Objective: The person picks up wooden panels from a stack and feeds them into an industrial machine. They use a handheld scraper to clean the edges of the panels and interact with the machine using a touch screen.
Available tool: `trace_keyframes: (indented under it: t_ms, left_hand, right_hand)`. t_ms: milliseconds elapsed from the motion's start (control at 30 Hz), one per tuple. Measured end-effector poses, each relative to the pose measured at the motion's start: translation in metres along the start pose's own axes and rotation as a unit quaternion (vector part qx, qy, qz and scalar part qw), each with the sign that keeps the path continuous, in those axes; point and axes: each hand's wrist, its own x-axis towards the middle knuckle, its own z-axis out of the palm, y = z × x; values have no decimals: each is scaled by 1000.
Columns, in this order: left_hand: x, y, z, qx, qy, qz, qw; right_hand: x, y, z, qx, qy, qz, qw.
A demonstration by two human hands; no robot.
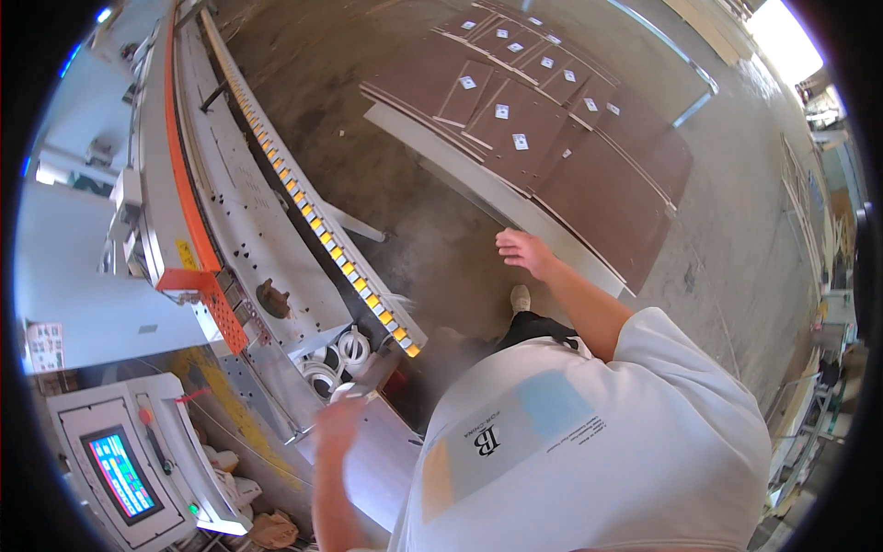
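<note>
Person beside a long panel machine, both hands in the air.

The right hand [522, 248] is open, fingers spread, holding nothing, above the concrete floor [441, 248] just beside the near edge of a stack of brown panels [589, 175] with small white labels. The left hand [338, 425] is blurred, so its grip cannot be told; it is over a brown board [382, 465] at the near end of the machine [248, 230], near white tape rolls [352, 347].

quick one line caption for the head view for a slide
Right hand open above stacked brown panels on the floor; blurred left hand by the long machine.
</note>
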Motion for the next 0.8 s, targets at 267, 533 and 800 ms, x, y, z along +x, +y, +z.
trace_keyframes:
  t_ms: [267,533,800]
  left_hand:
    - [122,255,11,-124,-104,122,979]
    - [333,314,44,-233,-29,165,958]
    - [407,435,-111,-492,-42,-45,868]
  right_hand:
    - [-21,123,-194,-115,266,52,956]
    - [-159,397,-385,-134,342,103,925]
    - [-244,394,-344,-176,240,159,941]
